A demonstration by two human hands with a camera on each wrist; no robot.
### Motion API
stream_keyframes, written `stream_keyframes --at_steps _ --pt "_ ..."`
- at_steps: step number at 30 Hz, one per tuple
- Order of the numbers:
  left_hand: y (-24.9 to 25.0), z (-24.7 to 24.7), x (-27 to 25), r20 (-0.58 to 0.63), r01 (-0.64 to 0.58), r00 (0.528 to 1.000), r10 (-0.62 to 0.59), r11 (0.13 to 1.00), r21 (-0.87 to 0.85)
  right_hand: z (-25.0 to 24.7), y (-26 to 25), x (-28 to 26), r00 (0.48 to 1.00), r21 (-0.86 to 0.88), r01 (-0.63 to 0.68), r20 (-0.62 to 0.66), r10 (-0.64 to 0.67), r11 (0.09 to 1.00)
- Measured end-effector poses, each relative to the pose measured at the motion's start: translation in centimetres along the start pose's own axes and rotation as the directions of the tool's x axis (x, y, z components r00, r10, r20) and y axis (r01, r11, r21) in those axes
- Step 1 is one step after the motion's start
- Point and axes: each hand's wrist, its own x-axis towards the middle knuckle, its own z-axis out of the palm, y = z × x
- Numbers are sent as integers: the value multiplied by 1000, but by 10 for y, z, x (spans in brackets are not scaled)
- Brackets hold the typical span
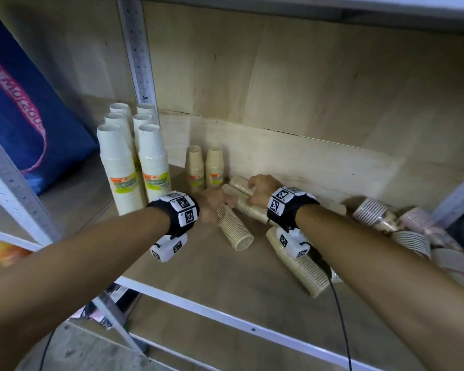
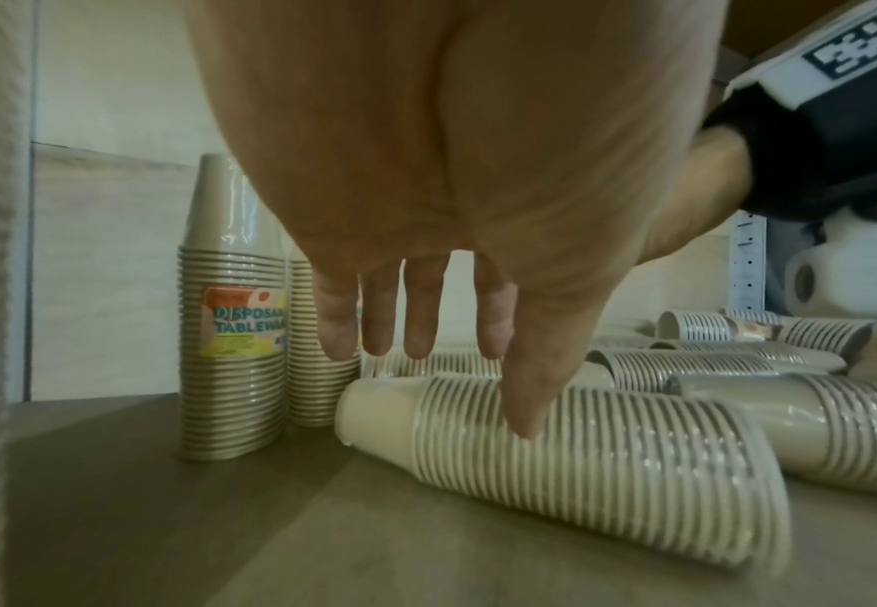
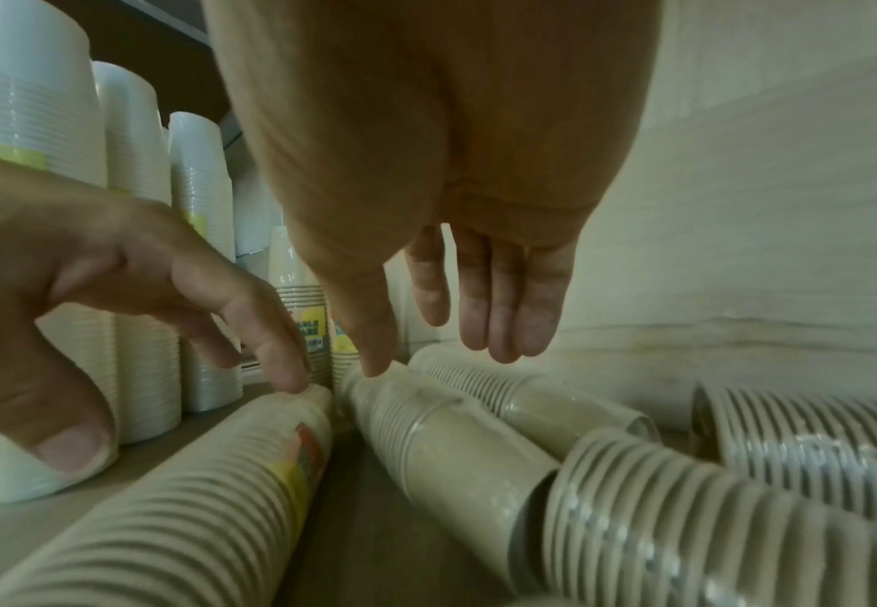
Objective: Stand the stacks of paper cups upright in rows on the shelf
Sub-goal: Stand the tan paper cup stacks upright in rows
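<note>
Both hands reach down to the lying tan cup stacks at the back of the shelf.

The left hand (image 2: 425, 172) has its fingers (image 2: 420, 312) spread and nearly straight, clamped on nothing; its thumb tip touches the ribbed side of a lying stack (image 2: 571, 464), and in the right wrist view a fingertip rests on that stack's narrow end. The right hand (image 3: 457, 164) is also apart, fingers straight and together, with its thumb tip touching the end of a second lying stack (image 3: 441, 435); a third (image 3: 524, 390) lies just beside. Two tan stacks (image 1: 204, 167) stand upright against the back wall, with six taller white stacks (image 1: 133, 153) in two rows to their left. More stacks (image 1: 402, 228) lie jumbled at the right of the shelf (image 1: 198, 277).
</note>
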Motion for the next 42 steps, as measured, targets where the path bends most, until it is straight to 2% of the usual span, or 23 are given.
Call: stream_keyframes --at_steps 5,9,15,20,28,34,39,42 --pt "-5 11 15 30 32 999 -32 999 6 12 -4 -6 997 -63 -32 63 36 997" --pt "-16 20 28 76 4 997 -5 1000 13 21 -3 -11 998 -149 -18 49 26 989" --pt "-8 7 17 133 -42 990 36 998 47 21 4 -12 997 -216 -10 70 26 976" --pt "-9 7 14 137 -58 989 52 997 44 24 10 -13 992 -187 -21 121 44 982" --pt "-8 -10 4 191 -37 981 40 999 -18 19 5 -18 993 -165 -26 106 43 986" --pt "-6 -40 -9 166 -6 986 17 998 -65 4 -3 -24 998 -78 -17 60 22 997" --pt "-1 -65 -20 69 44 997 -36 992 -116 -16 -12 -34 998 -46 -37 -58 34 998" --pt "0 -80 -25 17 41 999 -39 987 -158 -30 -17 -38 996 -2 9 -84 -9 1000"
